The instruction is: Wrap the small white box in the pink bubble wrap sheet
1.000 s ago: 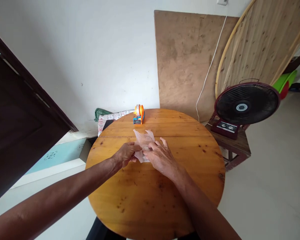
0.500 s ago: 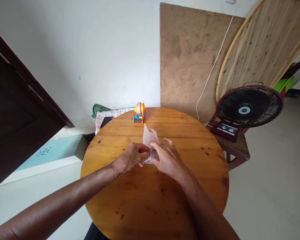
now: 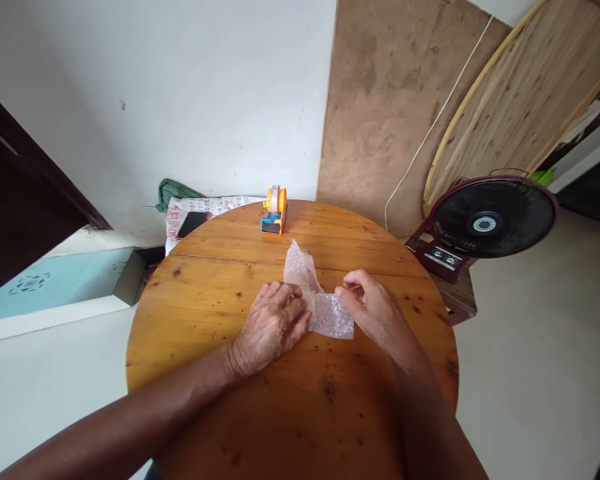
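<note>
Round wooden tabletop (image 3: 290, 407) by a white wall, bubble wrap (image 3: 330, 317) lay mid-table, left hand (image 3: 275, 325) pressed on its left part, fingers spread flat, right hand (image 3: 375, 310) fingers pinched its right edge, tape dispenser (image 3: 274, 212) at far rim.

Clear bubble wrap (image 3: 325, 310), crumpled, folded, on table centre.

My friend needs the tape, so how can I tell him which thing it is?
Find the round wooden table. At its far edge, by the white wall, past the bubble wrap, stands the tape dispenser. It is the table's only bright orange and blue thing, holding a tape roll.
</note>
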`<control>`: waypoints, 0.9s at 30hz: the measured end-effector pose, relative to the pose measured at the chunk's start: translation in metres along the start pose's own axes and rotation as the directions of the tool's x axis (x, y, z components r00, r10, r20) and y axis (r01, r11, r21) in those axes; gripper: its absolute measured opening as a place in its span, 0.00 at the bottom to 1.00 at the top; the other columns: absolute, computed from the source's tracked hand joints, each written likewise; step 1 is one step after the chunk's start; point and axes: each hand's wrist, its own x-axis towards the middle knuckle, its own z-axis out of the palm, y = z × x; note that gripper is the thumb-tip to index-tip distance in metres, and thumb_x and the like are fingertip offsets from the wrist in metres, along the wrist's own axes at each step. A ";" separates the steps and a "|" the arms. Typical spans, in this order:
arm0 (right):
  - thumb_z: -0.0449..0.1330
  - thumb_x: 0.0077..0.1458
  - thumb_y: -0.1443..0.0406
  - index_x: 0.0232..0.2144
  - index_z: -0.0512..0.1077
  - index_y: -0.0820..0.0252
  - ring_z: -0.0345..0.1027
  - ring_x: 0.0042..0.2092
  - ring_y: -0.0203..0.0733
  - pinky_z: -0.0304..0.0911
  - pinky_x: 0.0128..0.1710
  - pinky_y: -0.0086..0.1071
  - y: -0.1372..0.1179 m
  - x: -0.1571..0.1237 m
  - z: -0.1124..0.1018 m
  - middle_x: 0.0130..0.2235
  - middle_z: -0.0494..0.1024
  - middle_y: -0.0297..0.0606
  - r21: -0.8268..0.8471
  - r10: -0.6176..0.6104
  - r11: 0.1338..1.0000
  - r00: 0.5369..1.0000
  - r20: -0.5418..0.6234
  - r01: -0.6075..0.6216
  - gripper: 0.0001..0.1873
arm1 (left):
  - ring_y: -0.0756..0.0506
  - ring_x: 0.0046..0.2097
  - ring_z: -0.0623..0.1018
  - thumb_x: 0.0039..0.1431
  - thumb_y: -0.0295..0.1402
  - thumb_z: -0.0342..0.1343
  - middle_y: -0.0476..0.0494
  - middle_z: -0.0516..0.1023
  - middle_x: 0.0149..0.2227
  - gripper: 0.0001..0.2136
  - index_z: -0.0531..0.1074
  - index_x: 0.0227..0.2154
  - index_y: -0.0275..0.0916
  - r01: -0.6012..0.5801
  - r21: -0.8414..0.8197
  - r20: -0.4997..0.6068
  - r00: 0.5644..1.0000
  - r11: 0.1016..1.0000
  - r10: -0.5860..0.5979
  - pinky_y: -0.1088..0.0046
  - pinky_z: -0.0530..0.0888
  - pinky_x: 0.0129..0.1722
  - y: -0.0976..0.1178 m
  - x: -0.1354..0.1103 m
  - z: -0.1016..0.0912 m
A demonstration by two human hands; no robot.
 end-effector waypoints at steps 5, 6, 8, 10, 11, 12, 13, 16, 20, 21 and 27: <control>0.57 0.54 0.55 0.35 0.73 0.58 0.72 0.37 0.42 0.60 0.36 0.31 0.001 0.007 0.020 0.35 0.79 0.38 0.004 0.031 1.000 0.997 0.074 -0.031 0.13 | 0.43 0.42 0.70 0.61 0.30 0.52 0.40 0.73 0.39 0.07 0.75 0.36 0.37 -0.055 -0.042 -0.045 0.998 0.998 0.053 0.63 0.69 0.43 -0.002 -0.002 0.007; 0.57 0.53 0.55 0.34 0.73 0.58 0.71 0.37 0.42 0.60 0.36 0.31 0.002 0.009 0.025 0.35 0.79 0.39 -0.005 0.045 0.999 0.996 0.083 -0.045 0.13 | 0.42 0.43 0.70 0.61 0.30 0.52 0.40 0.73 0.40 0.07 0.74 0.36 0.37 -0.059 -0.046 -0.045 0.997 0.997 0.057 0.63 0.70 0.44 -0.002 -0.002 0.008; 0.57 0.52 0.57 0.32 0.74 0.59 0.71 0.35 0.41 0.59 0.35 0.30 0.006 0.014 0.033 0.33 0.79 0.39 -0.014 0.064 0.998 0.993 0.095 -0.063 0.12 | 0.42 0.43 0.70 0.61 0.29 0.52 0.39 0.73 0.40 0.07 0.74 0.37 0.37 -0.073 -0.060 -0.043 0.997 0.996 0.070 0.63 0.70 0.45 -0.003 -0.002 0.008; 0.56 0.52 0.58 0.28 0.74 0.59 0.68 0.32 0.39 0.57 0.32 0.29 0.009 0.017 0.037 0.30 0.78 0.37 0.005 0.063 0.998 0.992 0.113 -0.064 0.11 | 0.43 0.43 0.70 0.61 0.29 0.51 0.39 0.73 0.40 0.07 0.74 0.38 0.36 -0.086 -0.073 -0.053 0.995 0.994 0.083 0.63 0.70 0.44 -0.003 -0.003 0.009; 0.56 0.52 0.59 0.26 0.73 0.59 0.67 0.30 0.38 0.55 0.30 0.29 0.011 0.018 0.039 0.28 0.77 0.36 0.021 0.062 0.998 0.991 0.115 -0.065 0.11 | 0.43 0.43 0.70 0.61 0.29 0.51 0.39 0.72 0.39 0.07 0.74 0.38 0.36 -0.092 -0.079 -0.061 0.994 0.993 0.088 0.63 0.71 0.44 -0.003 -0.003 0.008; 0.56 0.52 0.59 0.24 0.73 0.59 0.65 0.29 0.37 0.54 0.29 0.28 0.012 0.019 0.040 0.26 0.75 0.35 0.041 0.063 0.997 0.992 0.110 -0.068 0.12 | 0.42 0.43 0.69 0.61 0.29 0.51 0.39 0.72 0.40 0.07 0.74 0.38 0.36 -0.096 -0.084 -0.065 0.994 0.992 0.091 0.64 0.71 0.43 -0.003 -0.003 0.008; 0.55 0.52 0.59 0.24 0.73 0.59 0.64 0.28 0.37 0.53 0.28 0.28 0.013 0.019 0.041 0.25 0.74 0.34 0.063 0.067 0.995 0.993 0.100 -0.073 0.12 | 0.42 0.43 0.69 0.61 0.30 0.51 0.39 0.72 0.40 0.07 0.74 0.38 0.36 -0.097 -0.087 -0.066 0.994 0.991 0.092 0.64 0.71 0.43 -0.003 -0.003 0.007; 0.55 0.51 0.60 0.23 0.72 0.60 0.61 0.27 0.36 0.52 0.27 0.28 0.018 0.020 0.043 0.24 0.72 0.34 0.150 0.081 0.985 0.995 0.064 -0.090 0.12 | 0.41 0.43 0.69 0.61 0.33 0.52 0.38 0.71 0.41 0.09 0.74 0.40 0.36 -0.097 -0.101 -0.042 0.995 0.990 0.093 0.62 0.71 0.42 -0.003 -0.003 0.003; 0.55 0.49 0.61 0.25 0.72 0.61 0.62 0.28 0.37 0.53 0.28 0.28 0.028 0.023 0.045 0.25 0.73 0.35 0.239 0.112 0.963 0.992 0.063 -0.124 0.10 | 0.40 0.44 0.68 0.60 0.39 0.53 0.36 0.70 0.42 0.13 0.73 0.41 0.34 -0.098 -0.140 -0.018 0.995 0.985 0.097 0.61 0.71 0.43 -0.003 -0.002 0.001; 0.55 0.49 0.61 0.27 0.72 0.61 0.61 0.27 0.37 0.53 0.28 0.28 0.031 0.024 0.045 0.25 0.73 0.35 0.259 0.128 0.955 0.989 0.069 -0.142 0.10 | 0.40 0.44 0.68 0.60 0.39 0.53 0.36 0.70 0.42 0.13 0.73 0.41 0.34 -0.098 -0.145 -0.018 0.995 0.985 0.096 0.61 0.71 0.43 -0.004 -0.002 0.001; 0.56 0.45 0.61 0.30 0.73 0.62 0.61 0.25 0.35 0.54 0.25 0.27 0.027 0.022 0.036 0.25 0.73 0.33 0.365 0.197 0.894 0.960 0.200 -0.259 0.12 | 0.41 0.43 0.68 0.62 0.36 0.50 0.38 0.70 0.41 0.10 0.74 0.38 0.36 -0.092 -0.102 -0.007 0.996 0.990 0.092 0.62 0.71 0.43 -0.006 -0.002 0.005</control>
